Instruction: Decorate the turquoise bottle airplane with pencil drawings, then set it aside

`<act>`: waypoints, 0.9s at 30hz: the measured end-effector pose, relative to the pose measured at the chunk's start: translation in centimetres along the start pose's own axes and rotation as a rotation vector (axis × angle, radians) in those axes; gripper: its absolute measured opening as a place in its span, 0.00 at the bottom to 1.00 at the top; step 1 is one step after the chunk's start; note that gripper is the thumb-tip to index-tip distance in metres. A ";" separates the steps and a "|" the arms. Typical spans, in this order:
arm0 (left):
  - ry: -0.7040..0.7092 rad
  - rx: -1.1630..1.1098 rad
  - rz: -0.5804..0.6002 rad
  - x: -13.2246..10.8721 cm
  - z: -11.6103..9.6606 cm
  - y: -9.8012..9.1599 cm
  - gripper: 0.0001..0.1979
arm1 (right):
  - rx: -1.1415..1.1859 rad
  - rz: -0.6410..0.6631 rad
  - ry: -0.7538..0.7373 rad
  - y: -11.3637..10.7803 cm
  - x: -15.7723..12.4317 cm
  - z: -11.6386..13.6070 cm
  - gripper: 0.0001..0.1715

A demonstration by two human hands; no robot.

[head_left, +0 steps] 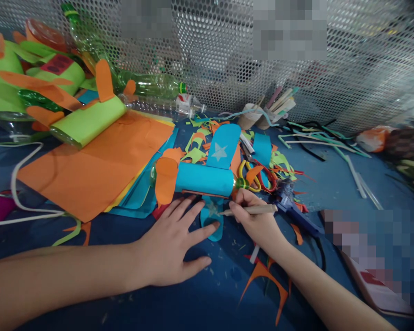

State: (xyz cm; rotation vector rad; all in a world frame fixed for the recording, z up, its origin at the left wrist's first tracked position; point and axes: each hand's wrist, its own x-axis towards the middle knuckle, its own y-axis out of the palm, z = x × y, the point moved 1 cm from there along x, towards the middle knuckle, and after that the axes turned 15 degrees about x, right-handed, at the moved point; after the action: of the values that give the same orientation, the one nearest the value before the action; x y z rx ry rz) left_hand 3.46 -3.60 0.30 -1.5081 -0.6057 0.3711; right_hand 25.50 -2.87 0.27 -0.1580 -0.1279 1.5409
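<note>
A toy plane made from a plastic bottle wrapped in blue paper (203, 178) lies on its side on the dark blue table. Its far wing (224, 147) carries a pale star; on the near wing (212, 230) there is another star. Orange paper forms the tail (165, 181). My left hand (172, 243) is spread, with its index finger touching the near wing. Between the fingers of my right hand (250, 214) is a light-coloured pen (262, 209), its tip at the near star. I cannot make out the pen's exact kind.
Stacked orange, yellow and blue paper (103, 165) lies left, under a green paper-covered bottle (89, 119). Scissors (262, 177), a blue glue gun (293, 207) and paper scraps (265, 285) surround the plane. Cups of sticks (250, 116) stand before a perforated metal screen (210, 59).
</note>
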 end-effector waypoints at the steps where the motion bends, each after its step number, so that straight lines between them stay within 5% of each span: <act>1: 0.000 -0.001 -0.003 0.0 0.0 0.0 0.30 | 0.000 -0.001 -0.003 0.0 0.0 0.0 0.15; 27: 0.010 0.018 0.021 0.1 0.0 0.0 0.30 | -0.002 0.029 -0.009 -0.1 -0.1 -0.1 0.15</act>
State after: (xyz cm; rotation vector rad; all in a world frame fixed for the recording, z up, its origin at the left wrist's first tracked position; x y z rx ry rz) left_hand 3.51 -3.56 0.29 -1.4993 -0.5770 0.3843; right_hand 25.59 -2.98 0.18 -0.1552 -0.1344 1.5702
